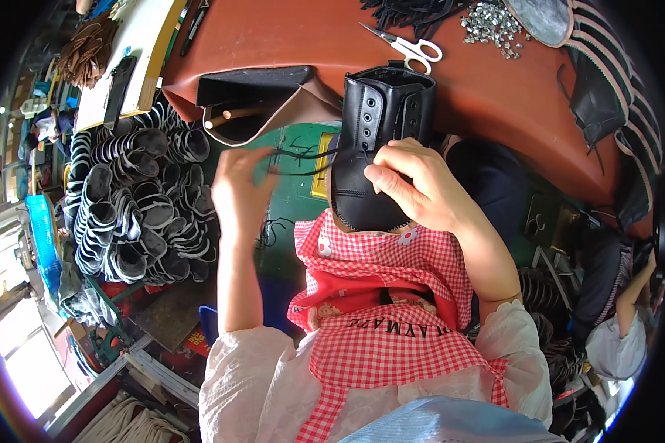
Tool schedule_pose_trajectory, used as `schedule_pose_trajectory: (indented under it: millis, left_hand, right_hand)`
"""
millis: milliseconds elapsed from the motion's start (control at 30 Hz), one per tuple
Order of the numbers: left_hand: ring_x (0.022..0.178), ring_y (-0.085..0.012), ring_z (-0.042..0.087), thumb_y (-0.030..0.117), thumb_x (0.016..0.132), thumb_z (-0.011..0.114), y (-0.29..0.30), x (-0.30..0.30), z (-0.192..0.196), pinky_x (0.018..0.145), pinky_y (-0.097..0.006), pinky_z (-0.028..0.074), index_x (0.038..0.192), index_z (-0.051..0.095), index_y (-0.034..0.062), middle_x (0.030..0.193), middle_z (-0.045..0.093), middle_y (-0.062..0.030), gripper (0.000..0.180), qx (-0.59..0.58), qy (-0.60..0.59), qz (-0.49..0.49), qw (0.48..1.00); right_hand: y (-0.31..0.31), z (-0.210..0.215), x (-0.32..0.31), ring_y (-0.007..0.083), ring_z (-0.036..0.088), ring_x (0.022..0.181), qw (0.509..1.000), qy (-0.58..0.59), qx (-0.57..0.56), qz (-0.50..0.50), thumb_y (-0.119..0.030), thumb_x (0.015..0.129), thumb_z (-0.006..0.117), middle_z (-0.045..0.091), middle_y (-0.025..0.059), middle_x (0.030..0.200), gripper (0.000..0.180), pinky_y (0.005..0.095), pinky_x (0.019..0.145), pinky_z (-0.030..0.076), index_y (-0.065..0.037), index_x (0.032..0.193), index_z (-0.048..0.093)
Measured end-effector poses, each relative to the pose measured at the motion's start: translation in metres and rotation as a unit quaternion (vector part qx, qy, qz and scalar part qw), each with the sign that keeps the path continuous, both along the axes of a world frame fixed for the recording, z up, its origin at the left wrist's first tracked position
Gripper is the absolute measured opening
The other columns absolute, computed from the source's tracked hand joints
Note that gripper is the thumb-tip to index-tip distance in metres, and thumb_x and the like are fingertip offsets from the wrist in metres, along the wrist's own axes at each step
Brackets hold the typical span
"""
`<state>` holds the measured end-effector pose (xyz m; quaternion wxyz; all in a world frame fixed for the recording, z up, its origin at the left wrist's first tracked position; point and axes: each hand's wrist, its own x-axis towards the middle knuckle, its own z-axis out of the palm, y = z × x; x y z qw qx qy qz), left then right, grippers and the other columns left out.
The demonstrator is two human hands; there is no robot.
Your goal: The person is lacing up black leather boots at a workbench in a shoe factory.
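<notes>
Head view: pouch [292,111] holds wooden rods [238,114] beside black upper [356,184].

Left hand [238,188] is smeared by motion blur; right hand [425,184] is rendered sharp. Windows [37,362] below-left of both hands are blown out. Far from the hands, edges are bowed, corners blacked out.

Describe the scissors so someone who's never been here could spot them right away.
Look at the reddish-brown table covering across the top. On it, just beyond the black boot upper at the right hand, lie the scissors. Their white loop handles and bare metal blades set them apart from the black strips and silvery bits nearby.
</notes>
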<state>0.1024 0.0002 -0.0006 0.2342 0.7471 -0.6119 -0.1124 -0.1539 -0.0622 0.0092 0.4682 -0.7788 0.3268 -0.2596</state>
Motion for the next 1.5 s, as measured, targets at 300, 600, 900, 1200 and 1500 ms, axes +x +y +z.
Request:
schedule_pose_trajectory:
  millis: [300,600,900,1200,1500]
  left_hand:
    - [0.082,-0.0115,0.062,-0.004,0.081,0.067,0.0,-0.07,0.018,0.069,-0.023,0.055,0.097,0.069,0.0004,0.088,0.061,-0.0037,0.018,-0.172,0.343,-0.054,0.922]
    - [0.085,-0.0148,0.063,0.005,0.094,0.056,-0.033,-0.024,-0.056,0.079,-0.025,0.055,0.112,0.062,-0.0018,0.106,0.063,-0.0078,0.019,-0.079,0.739,0.143,0.653]
    - [0.082,-0.02,0.068,0.001,0.085,0.067,-0.023,-0.055,-0.05,0.074,-0.027,0.058,0.104,0.063,0.0002,0.091,0.068,-0.0111,0.019,0.007,0.703,0.046,0.71]
    - [0.081,-0.0101,0.065,-0.003,0.079,0.073,-0.025,-0.068,-0.056,0.075,-0.023,0.053,0.092,0.065,-0.0023,0.089,0.069,-0.0069,0.016,-0.017,0.591,0.008,0.806]
    - [0.084,-0.0141,0.066,-0.005,0.076,0.073,-0.025,-0.069,-0.053,0.078,-0.027,0.056,0.092,0.069,-0.0009,0.094,0.063,-0.0064,0.017,-0.033,0.526,-0.002,0.85]
  right_hand:
    - [0.01,0.029,0.001,0.0287,0.055,0.067,0.99,-0.102,-0.092,0.012,-0.013,0.081,0.07,0.056,0.0095,0.07,0.015,0.0381,0.068,0.043,-0.003,0.078,0.06]
    - [0.01,0.009,-0.026,0.0231,0.06,0.071,0.966,-0.186,-0.17,0.059,-0.007,0.067,0.071,0.057,0.0048,0.066,0.012,0.045,0.082,0.046,-0.004,0.067,0.059]
    - [0.002,0.002,-0.018,0.0251,0.065,0.078,0.976,-0.016,-0.168,-0.137,-0.006,0.084,0.063,0.067,0.0082,0.082,0.009,0.0338,0.069,0.05,-0.004,0.093,0.066]
    - [-0.018,-0.023,0.009,0.0161,0.056,0.042,0.983,0.123,-0.058,-0.122,-0.007,0.083,0.068,0.054,0.0077,0.051,0.008,0.03,0.043,0.04,-0.002,0.086,0.061]
    - [-0.024,-0.012,0.016,0.0152,0.061,0.045,0.978,0.108,0.162,-0.068,-0.007,0.087,0.062,0.062,0.0094,0.058,0.012,0.0287,0.044,0.047,0.002,0.094,0.061]
